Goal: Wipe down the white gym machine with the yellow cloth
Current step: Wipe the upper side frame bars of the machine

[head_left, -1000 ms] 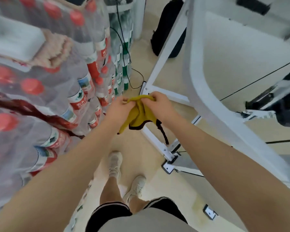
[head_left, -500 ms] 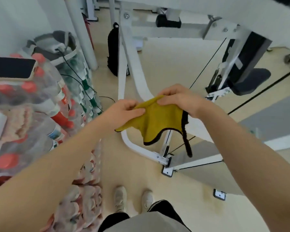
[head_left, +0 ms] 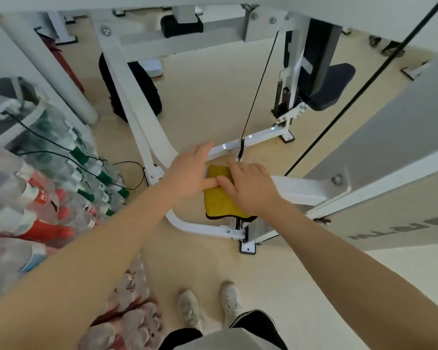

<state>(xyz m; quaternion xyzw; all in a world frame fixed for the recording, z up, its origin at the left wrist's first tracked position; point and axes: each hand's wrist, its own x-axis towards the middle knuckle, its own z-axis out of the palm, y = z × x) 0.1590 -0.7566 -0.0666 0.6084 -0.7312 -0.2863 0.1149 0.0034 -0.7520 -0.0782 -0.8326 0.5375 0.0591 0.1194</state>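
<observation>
The yellow cloth, folded and edged in black, lies over a white bar of the gym machine in the middle of the head view. My right hand lies flat on the cloth with straight fingers. My left hand rests beside it at the cloth's left edge, its fingers straight and touching the cloth and the curved white frame. Most of the cloth's top is hidden under both hands.
Shrink-wrapped packs of water bottles are stacked at the left with black cables across them. A black bag leans behind the frame. A black cable runs up from the base bar. The machine's dark seat stands at the back right.
Both hands held the cloth up by its top edge and let it hang. Now the cloth is folded on the white bar and both hands lie flat on it.
</observation>
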